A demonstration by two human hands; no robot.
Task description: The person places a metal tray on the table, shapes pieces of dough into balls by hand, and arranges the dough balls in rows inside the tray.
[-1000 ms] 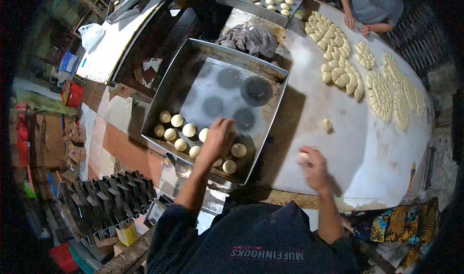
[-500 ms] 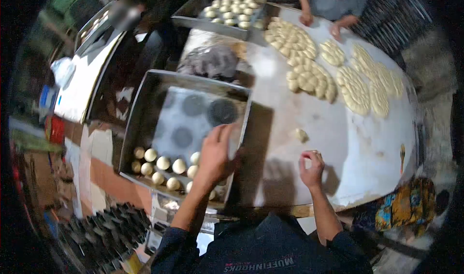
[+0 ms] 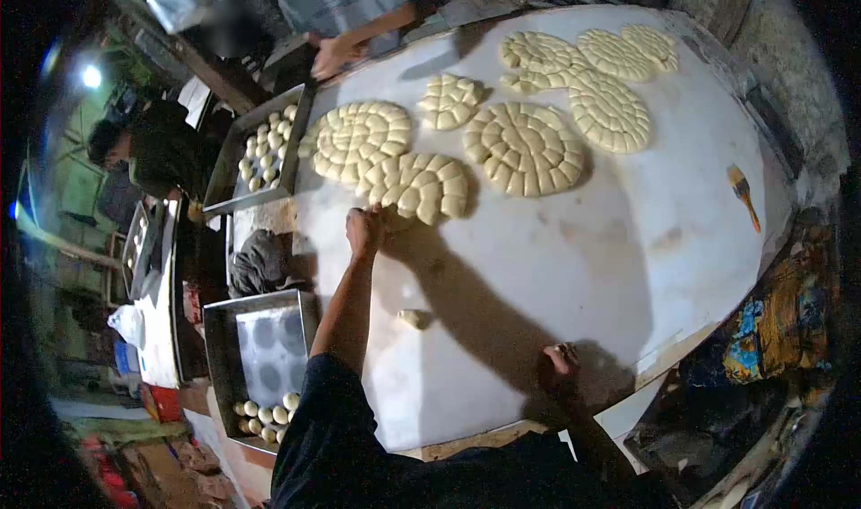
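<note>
My left hand point(image 3: 363, 231) reaches across the table, its fingers closed at the near edge of a scored coil of dough point(image 3: 417, 186), pinching a piece there. My right hand point(image 3: 560, 365) is low near the table's front edge, fingers curled in shadow; what they hold, if anything, is hidden. Between the hands lies one loose dough piece point(image 3: 413, 318). To the left, a metal tray point(image 3: 220, 352) has several round dough balls point(image 3: 266, 415) at its near end. Larger cut dough coils point(image 3: 523, 148) lie farther along the table.
A second tray point(image 3: 291, 173) of dough balls stands beyond a dark crumpled cloth point(image 3: 260, 262). A brush point(image 3: 744, 200) lies on the right of the floured table point(image 3: 574, 276). Across the table are a co-worker's hand point(image 3: 336, 56) and another person point(image 3: 161, 146) at far left.
My left hand has moved from over the near tray to the dough coil. My right hand stays low over the table, fingers curled. The view has turned right.
</note>
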